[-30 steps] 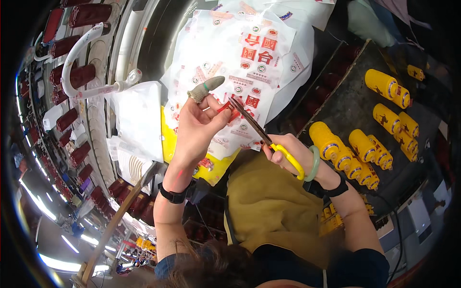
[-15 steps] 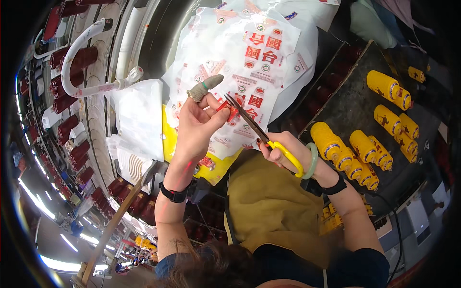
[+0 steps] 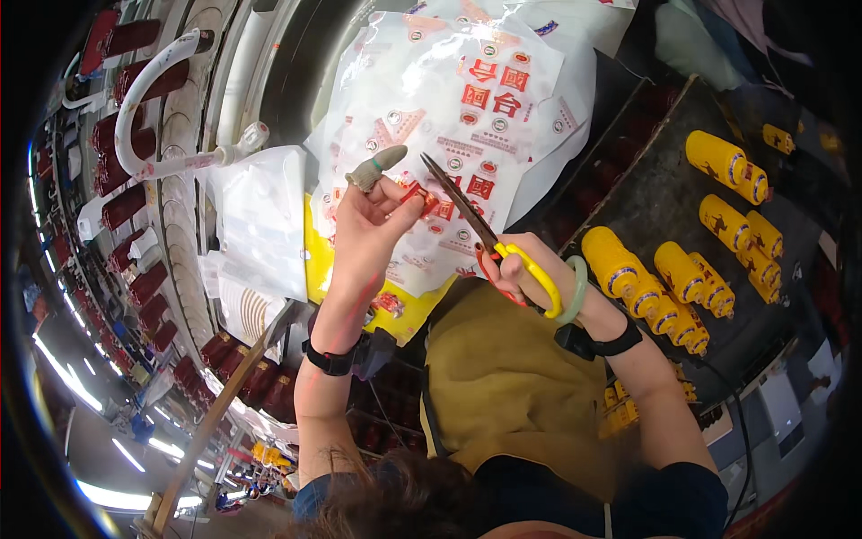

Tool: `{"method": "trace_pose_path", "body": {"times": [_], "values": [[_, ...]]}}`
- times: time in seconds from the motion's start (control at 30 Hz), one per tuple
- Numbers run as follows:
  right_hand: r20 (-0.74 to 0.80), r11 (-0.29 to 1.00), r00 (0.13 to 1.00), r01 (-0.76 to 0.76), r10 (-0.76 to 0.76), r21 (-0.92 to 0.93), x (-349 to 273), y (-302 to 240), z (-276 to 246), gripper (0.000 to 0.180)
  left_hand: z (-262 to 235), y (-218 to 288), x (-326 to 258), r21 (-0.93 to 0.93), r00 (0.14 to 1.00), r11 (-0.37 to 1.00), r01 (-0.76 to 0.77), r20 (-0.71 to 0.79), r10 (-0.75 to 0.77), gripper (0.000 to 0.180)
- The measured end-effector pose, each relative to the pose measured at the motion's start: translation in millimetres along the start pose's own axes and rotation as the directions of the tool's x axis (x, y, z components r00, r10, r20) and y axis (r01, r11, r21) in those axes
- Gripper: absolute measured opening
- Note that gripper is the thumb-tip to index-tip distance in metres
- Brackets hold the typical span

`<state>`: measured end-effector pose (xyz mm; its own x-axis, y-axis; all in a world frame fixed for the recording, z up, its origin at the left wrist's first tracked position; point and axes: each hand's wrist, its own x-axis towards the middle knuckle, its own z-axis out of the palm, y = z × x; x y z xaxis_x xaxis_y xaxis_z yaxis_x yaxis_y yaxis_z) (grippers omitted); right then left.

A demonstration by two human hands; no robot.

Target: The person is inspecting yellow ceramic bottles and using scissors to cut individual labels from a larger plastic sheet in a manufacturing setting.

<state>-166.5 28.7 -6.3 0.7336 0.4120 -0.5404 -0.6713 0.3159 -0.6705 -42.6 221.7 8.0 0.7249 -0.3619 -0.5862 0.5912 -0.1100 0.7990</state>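
My left hand (image 3: 370, 225) pinches a small red label piece (image 3: 422, 195) between thumb and fingers; its forefinger wears a grey finger cot. My right hand (image 3: 530, 278) grips yellow-handled scissors (image 3: 489, 242), whose dark blades point up-left and end beside the red piece. Both hands hover over a clear plastic bag printed with red marks (image 3: 458, 117), which lies on a yellow sheet (image 3: 323, 269). A green bangle and a black band sit on my right wrist, a black band on my left.
Several yellow bottles (image 3: 669, 278) lie on a dark tray at the right. A row of dark red bottles (image 3: 135, 269) curves along a conveyor at the left, beside a white tube (image 3: 157, 85) and white plastic bags (image 3: 260, 216). An olive apron covers my lap.
The scissors and both hands have shifted only slightly; the blade tips now sit closer to the red piece held in my left fingers.
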Motion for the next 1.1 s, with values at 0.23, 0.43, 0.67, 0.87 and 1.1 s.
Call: {"method": "trace_pose_path", "body": {"times": [0.23, 0.43, 0.67, 0.87, 1.1], "values": [[-0.041, 0.999, 0.999, 0.008, -0.010, -0.041, -1, 12, -9, 0.063, -32, -34, 21, 0.511, 0.978, 0.859, 0.023, -0.191, 0.088, 0.048], [0.073, 0.989, 0.997, -0.046, 0.036, 0.144, -3, 18, -12, 0.070, -31, -41, 10, 0.809, 0.925, 0.583, -0.073, -0.164, 0.344, 0.047], [0.158, 0.895, 0.986, -0.119, 0.055, 0.429, 32, 15, 4, 0.083, -30, -30, -22, 0.573, 0.945, 0.819, -0.030, -0.252, 0.211, 0.040], [0.161, 0.826, 0.975, -0.215, 0.153, 0.520, 62, 31, -5, 0.086, -30, -28, -36, 0.457, 0.943, 0.889, 0.026, -0.306, 0.130, 0.042], [0.205, 0.828, 0.969, -0.226, 0.137, 0.513, 62, 31, -12, 0.088, -14, -39, -2, 0.474, 0.936, 0.827, -0.301, -0.021, 0.352, 0.036]]}}
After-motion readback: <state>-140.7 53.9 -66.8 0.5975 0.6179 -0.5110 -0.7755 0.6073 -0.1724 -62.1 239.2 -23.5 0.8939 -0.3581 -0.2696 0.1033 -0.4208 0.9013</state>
